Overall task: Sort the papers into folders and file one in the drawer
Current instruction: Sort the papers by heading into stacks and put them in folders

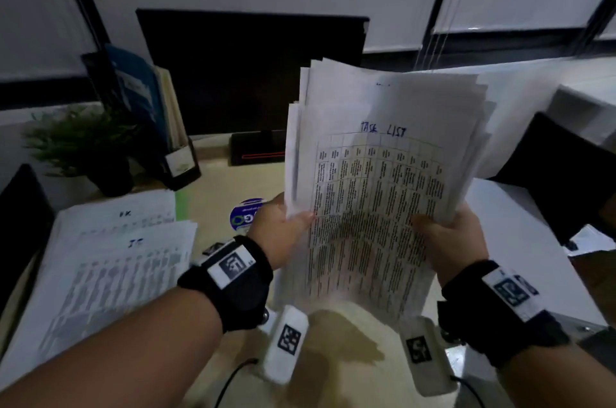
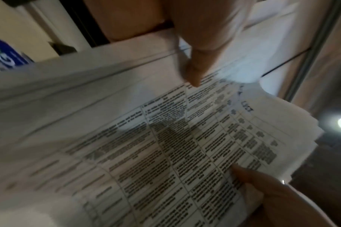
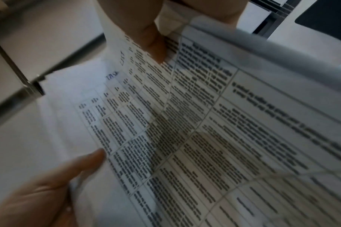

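Observation:
I hold a thick stack of printed papers [image 1: 376, 157] upright in front of me, above the desk. Its top sheet carries a printed table under the blue handwritten words "TASK LIST". My left hand [image 1: 290, 224] grips the stack's left edge, thumb on the top sheet [image 2: 165, 153]. My right hand [image 1: 440, 234] grips the right edge, thumb [image 3: 152, 43] pressed on the same sheet [image 3: 185, 122]. The fingers of both hands are hidden behind the stack. The sheet's lower end curls down toward me. Two piles of papers [image 1: 110, 261] lie on the desk at the left, over a green folder [image 1: 181, 204].
A dark monitor [image 1: 246, 67] stands at the back. Left of it are a file holder with blue folders [image 1: 143, 107] and a potted plant [image 1: 83, 140]. A round blue sticker [image 1: 245, 212] lies on the beige desk. A white surface [image 1: 516, 241] and a black chair [image 1: 566, 167] are on the right.

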{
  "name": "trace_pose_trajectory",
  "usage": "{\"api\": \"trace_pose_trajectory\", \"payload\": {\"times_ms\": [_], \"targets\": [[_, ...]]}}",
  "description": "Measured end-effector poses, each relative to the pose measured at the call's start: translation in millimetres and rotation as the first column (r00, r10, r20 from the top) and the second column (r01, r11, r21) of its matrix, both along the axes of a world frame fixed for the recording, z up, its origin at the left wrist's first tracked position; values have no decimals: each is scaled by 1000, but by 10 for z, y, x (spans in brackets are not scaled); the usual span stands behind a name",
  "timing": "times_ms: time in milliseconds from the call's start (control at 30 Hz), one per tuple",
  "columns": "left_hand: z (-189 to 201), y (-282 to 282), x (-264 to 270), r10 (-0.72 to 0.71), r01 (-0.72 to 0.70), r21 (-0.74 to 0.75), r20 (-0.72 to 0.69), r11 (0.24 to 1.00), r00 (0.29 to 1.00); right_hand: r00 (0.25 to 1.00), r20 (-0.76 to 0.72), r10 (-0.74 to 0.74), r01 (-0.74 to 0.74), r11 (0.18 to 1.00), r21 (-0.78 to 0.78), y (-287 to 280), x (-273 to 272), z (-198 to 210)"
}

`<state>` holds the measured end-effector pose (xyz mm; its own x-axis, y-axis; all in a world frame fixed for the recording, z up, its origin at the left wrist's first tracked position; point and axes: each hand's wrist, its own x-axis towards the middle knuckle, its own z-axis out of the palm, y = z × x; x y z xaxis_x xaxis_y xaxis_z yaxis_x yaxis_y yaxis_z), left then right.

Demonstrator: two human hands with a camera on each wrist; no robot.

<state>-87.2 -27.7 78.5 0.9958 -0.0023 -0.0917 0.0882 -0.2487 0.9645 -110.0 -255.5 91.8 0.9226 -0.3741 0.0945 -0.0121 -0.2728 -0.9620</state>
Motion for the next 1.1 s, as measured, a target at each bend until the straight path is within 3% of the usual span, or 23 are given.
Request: {"api": "trace_pose_trajectory", "payload": {"times_ms": [167, 333, 433, 633, 833, 967, 1100], "targets": [[92, -467, -37, 68, -45, -131, 181, 990, 981, 992, 124, -12, 2, 997, 80, -452, -20, 121], [105, -792, 24, 75, -58, -113, 153, 992, 985, 980, 175, -92, 60, 982, 177, -784, 48, 184], [170, -893, 129, 135, -123, -89, 150, 988, 979, 982, 186, -41, 15, 990, 138, -859, 169, 256], [509, -780, 84, 166, -81, -289, 283, 954, 945, 950, 301, 82, -168, 948, 272, -802, 268, 325], [238, -516, 208, 115, -109, -68, 100, 992, 988, 970, 167, 176, -218, 937, 274, -647, 391, 100], [-36, -429, 295, 191, -193, -88, -30, 977, 981, 972, 143, 188, -205, 972, 111, -616, 427, 124], [15, -426, 196, 156, -151, -98, 47, 984, 987, 952, 258, 164, -233, 935, 265, -694, 344, 178]]}}
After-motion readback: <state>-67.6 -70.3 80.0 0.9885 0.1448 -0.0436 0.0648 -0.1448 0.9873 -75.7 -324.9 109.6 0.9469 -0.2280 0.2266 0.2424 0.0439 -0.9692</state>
